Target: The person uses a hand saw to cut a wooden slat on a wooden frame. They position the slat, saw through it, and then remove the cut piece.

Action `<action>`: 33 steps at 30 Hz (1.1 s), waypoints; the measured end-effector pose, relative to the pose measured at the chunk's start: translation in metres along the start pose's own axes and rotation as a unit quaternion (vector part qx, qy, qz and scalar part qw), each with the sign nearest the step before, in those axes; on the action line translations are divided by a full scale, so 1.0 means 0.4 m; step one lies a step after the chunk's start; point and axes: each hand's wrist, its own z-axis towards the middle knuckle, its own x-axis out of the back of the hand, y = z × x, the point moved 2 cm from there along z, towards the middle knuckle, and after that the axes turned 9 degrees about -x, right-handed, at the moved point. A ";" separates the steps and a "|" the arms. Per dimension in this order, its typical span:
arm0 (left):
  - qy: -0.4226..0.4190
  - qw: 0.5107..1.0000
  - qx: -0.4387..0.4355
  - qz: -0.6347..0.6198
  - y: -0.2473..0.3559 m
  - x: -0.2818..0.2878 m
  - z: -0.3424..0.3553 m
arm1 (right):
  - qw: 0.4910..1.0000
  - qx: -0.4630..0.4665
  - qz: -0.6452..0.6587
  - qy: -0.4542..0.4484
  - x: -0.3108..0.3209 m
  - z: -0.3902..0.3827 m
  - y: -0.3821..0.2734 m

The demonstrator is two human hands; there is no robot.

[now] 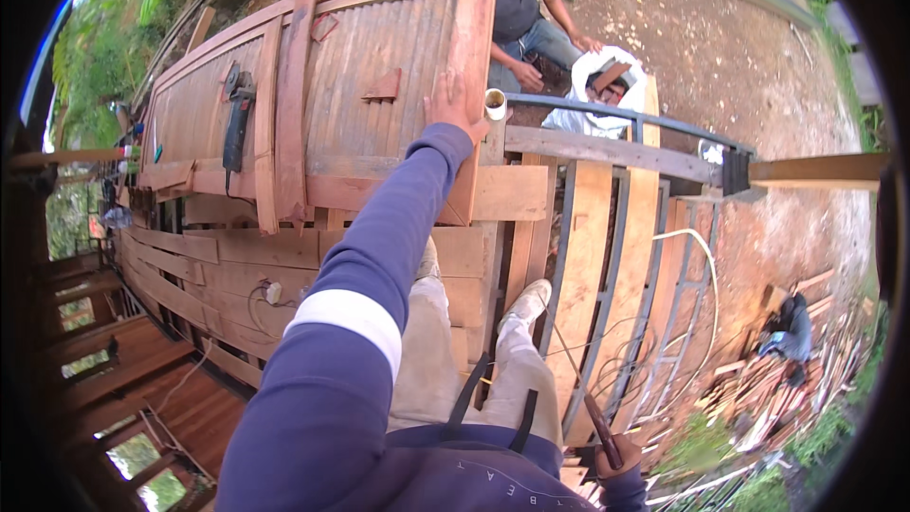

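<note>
My left hand [453,106] rests on the right-hand upright of a wooden panel [377,47] with a slatted middle, its fingers spread on the wood. Just right of my fingers stands a small white container [496,102] with dark contents. An angle grinder [238,121] lies on the panel's left part, and small wooden offcuts [382,86] sit on the slats. Low at the right, my right hand [621,458] is closed round the dark handle of a long, thin rod-like tool [601,425] that slants up toward my right foot.
I stand on spaced planks [583,246] and metal bars. A co-worker [517,9] crouches beyond the panel beside a white sack [578,109] with wood pieces. A pale hose [709,265] loops at right, near a scrap-wood pile [749,389]. A post [815,171] juts in from the right.
</note>
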 end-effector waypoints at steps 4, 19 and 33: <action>0.008 0.998 0.025 0.061 0.049 -0.003 -0.094 | 0.969 -0.187 -0.139 0.084 -0.033 -0.003 0.331; -0.392 0.893 -0.065 -0.213 0.307 0.117 -0.839 | 0.976 0.022 -0.211 0.045 -0.007 0.170 0.218; -0.205 0.883 0.408 -0.109 -0.162 0.122 -1.294 | 0.833 0.301 -0.462 0.039 0.144 -0.021 -0.824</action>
